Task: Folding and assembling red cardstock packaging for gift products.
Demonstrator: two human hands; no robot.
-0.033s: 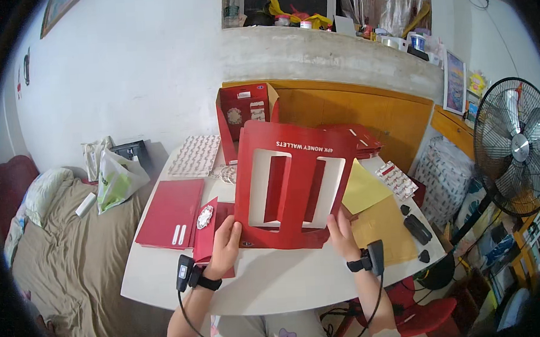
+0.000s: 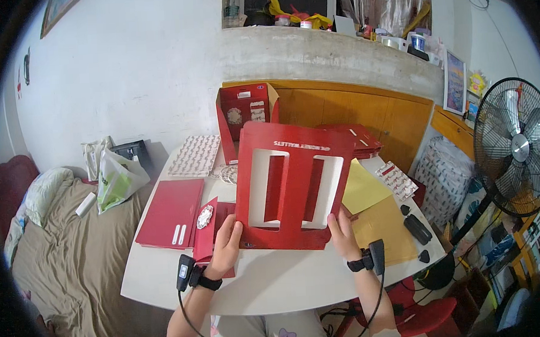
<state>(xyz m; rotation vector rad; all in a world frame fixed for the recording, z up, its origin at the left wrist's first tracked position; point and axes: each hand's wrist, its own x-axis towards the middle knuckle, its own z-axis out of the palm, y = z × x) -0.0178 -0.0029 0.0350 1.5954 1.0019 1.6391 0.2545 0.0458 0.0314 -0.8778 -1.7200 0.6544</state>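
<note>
Both hands hold up a red cardboard sleeve with two long cut-out windows and upside-down print along its top. My left hand is closed on its lower left edge, thumb in front. My right hand pinches the lower right edge. Through the windows I see white and darker red surfaces. Beside my left hand lies a narrow red envelope with a white ornate label. Further left is a stack of flat red card pieces with two white slots. Yellow paper and a tan sheet lie to the right.
A red display box stands at the table's back, near patterned white sheets and white cord. More red pieces are piled behind the sleeve. A black case lies at the right edge; a fan stands beyond.
The sleeve's top edge has tipped slightly, so its print looks flatter and blurred. Both hands keep their places.
</note>
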